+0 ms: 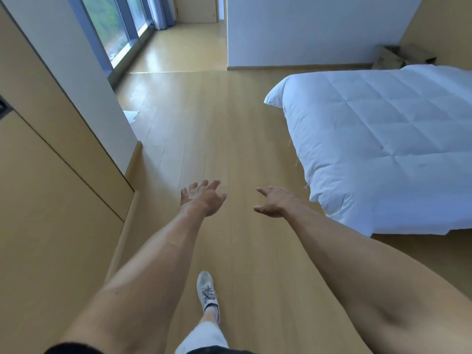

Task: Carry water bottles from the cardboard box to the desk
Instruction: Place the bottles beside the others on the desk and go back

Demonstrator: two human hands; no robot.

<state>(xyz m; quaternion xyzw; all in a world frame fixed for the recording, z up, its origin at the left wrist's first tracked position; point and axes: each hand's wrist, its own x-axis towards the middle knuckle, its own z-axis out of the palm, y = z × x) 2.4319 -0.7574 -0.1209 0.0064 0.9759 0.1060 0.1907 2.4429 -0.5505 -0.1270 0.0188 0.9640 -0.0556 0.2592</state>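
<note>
No water bottles are to be seen, and no desk. A cardboard box (398,56) is visible in the upper right of the frame, on the floor beyond the far edge of the bed (388,139) and against the wall; its flaps appear open, though its contents cannot be made out. The bottles are presumably held there. If full, such bottles may be expected to be fairly heavy for their size, smooth and somewhat slippery, with thin walls that yield when squeezed; they would best be taken round the middle of the body or just under the cap, not pinched hard.

Both arms are stretched forward and down over the wooden floor (217,118) in the lower middle of the frame. The left hand (201,198) is spread, fingers apart and slightly bent, and nothing is held. The right hand (277,203) is likewise loosely spread, thumb apart from the fingers, and is empty. One shoe (207,290) is set forward below the hands, which suggests walking. A window (115,29) fills the upper left.
</note>
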